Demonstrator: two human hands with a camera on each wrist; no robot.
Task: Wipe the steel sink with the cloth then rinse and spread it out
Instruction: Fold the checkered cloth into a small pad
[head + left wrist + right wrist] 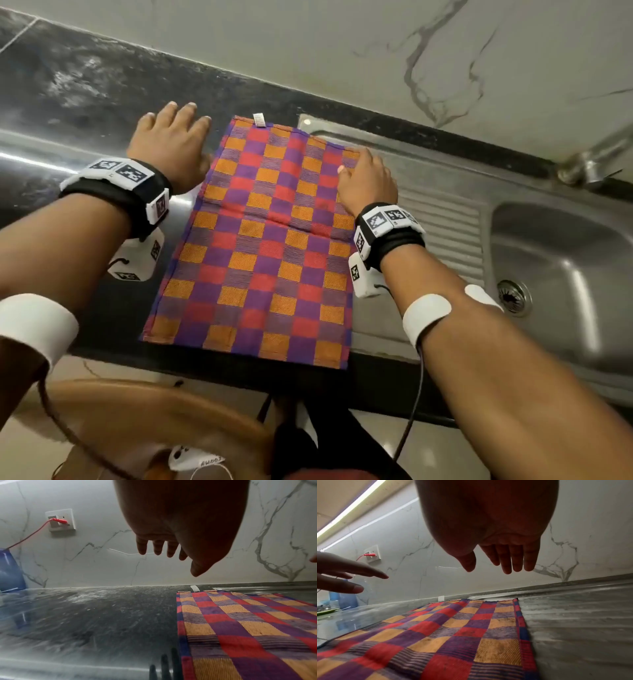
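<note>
head view: cloth (263, 236) lies flat on the surface (85, 102), its right edge over the sink (445, 205) drainboard. risk, as i judge it: near edge sits at the surface lip and could slide off if nudged. left hand (169, 147) spread, just left of cloth, holding nothing. right hand (366, 181) flat, fingers straight, over cloth's far right corner.

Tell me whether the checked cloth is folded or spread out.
Spread out: the checked cloth lies flat as one open rectangle, with a crease across its middle, half on the counter.
</note>
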